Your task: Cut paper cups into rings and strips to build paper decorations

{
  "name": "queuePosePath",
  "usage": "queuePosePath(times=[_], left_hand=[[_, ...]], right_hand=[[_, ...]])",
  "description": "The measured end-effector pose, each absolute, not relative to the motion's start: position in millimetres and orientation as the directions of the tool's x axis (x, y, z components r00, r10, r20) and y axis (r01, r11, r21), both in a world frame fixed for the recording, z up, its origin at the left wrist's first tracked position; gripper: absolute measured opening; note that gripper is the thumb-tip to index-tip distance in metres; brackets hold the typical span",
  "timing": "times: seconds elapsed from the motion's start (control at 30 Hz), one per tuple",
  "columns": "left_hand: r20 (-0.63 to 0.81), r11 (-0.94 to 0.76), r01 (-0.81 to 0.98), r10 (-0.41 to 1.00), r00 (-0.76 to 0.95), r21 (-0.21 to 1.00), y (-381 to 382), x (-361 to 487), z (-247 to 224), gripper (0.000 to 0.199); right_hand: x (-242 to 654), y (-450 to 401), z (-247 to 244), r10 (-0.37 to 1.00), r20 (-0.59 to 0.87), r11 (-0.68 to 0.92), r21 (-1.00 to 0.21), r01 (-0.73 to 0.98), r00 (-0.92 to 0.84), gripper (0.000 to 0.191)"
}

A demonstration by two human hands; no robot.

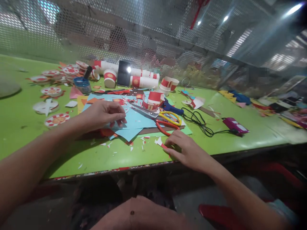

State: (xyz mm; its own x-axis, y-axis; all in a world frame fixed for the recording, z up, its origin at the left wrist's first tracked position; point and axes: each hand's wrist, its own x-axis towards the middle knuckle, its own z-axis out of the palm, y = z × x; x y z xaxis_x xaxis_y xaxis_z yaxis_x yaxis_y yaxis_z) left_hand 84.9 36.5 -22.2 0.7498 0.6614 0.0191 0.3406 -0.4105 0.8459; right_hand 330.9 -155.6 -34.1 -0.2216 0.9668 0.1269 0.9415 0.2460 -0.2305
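My left hand (107, 112) hovers over light blue paper (134, 123), its fingers curled loosely and apart, with nothing visible in them. At the right, my right hand (179, 145) is low near the table's front edge, thumb and fingertips at a small red and white paper scrap (160, 143). Just above that hand lie scissors (150, 113) with one yellow and one red handle, blades pointing left over the paper. Behind the scissors sits a cut red and white paper cup (153, 99). A blue glue gun (172, 107) is beside it.
On the green table (96, 159) stand a blue jar (82, 85), decorated discs (57, 119), a dark phone (124, 73) and stacked paper cups (144, 82). The cable runs to a purple box (235, 125). A perforated screen (144, 35) rises behind. Coloured paper lies far right.
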Motion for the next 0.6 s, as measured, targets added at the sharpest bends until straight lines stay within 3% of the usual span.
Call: queuePosePath(times=[0.23, 0.6], left_hand=[[0.063, -0.361, 0.288, 0.712, 0.699, 0.887, 32.0, 85.5, -21.4, 0.019], [-0.057, -0.085, 0.155, 0.679, 0.732, 0.984, 31.1, 82.0, -24.5, 0.026]], right_hand=[[337.6, -150.8, -41.2, 0.966, 0.199, 0.205, -0.212, 0.956, -0.163, 0.007], [336.1, -146.8, -33.0, 0.957, 0.269, 0.185, -0.266, 0.946, -0.112, 0.011]])
